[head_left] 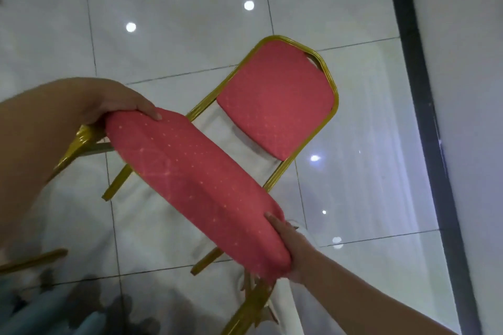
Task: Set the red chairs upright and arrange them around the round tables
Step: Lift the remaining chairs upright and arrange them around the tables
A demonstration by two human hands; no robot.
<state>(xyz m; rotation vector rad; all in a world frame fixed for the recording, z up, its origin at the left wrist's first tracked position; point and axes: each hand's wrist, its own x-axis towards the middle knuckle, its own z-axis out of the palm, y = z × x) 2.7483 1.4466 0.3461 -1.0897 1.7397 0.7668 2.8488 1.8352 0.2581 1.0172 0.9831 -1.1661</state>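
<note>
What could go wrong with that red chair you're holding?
1. The left hand and right hand grip only the padded seat, so the tilted chair might slip and drop.
2. Its gold legs could scratch or skid on the shiny floor.

The left hand, at the middle left of the frame, gripped one end of the red chair seat, thumb on top, its forearm filling the left edge. The right hand, lower centre, gripped the opposite end, thumb on top, forearm running to the lower right corner.
</note>
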